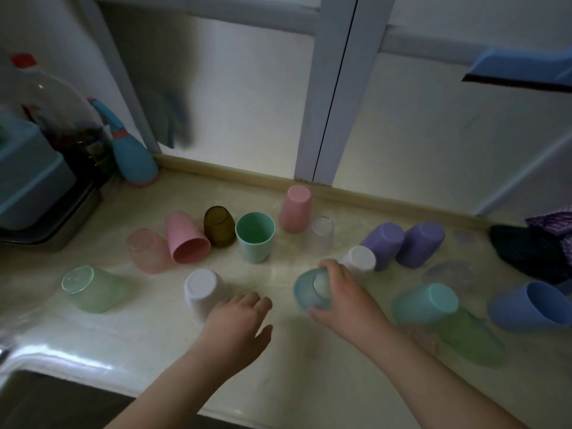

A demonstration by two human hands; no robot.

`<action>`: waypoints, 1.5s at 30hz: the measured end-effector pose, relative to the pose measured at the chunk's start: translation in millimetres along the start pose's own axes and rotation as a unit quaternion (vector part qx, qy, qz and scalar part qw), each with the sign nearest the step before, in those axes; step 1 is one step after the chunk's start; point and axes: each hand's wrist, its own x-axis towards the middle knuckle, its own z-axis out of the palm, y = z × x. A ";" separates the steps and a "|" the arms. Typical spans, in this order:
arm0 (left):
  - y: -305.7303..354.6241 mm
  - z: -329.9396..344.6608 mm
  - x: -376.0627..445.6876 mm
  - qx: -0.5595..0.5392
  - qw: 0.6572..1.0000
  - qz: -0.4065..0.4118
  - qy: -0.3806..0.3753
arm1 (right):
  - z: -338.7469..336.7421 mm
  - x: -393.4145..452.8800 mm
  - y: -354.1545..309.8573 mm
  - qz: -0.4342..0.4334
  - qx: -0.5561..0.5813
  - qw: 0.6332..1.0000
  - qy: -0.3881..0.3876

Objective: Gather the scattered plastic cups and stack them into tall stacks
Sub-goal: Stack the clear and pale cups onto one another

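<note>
Right hand (342, 294) grips a teal cup (311, 291) on the counter (278, 360); left hand (238, 328) lies open beside a white cup (202, 292). Lift straight, nest squarely.

Home kitchen: countertop (154, 329), sink (28, 388).

- The right hand (343, 292) covered the near side of a translucent blue cup (311, 289).
- The left hand (238, 323) hid the lower edge of a white cup (202, 291).
- A clear cup (322, 235) was too faint against the bench (278, 366) to outline.
- A dark cloth (532, 252) and a blue shape (523, 68) were cut off at the right edge.
</note>
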 end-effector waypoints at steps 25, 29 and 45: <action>-2.7 -51.2 114.1 0.005 0.995 0.000 0.099 | -52.7 140.2 18.9 0.004 -0.092 0.994 -0.053; 1.8 -44.4 123.7 0.007 0.997 -0.005 0.078 | -46.9 142.4 25.8 0.013 -0.065 0.995 -0.069; 64.9 -14.3 111.2 0.012 0.988 0.139 0.058 | -86.7 12.6 84.4 0.047 -0.018 0.996 0.074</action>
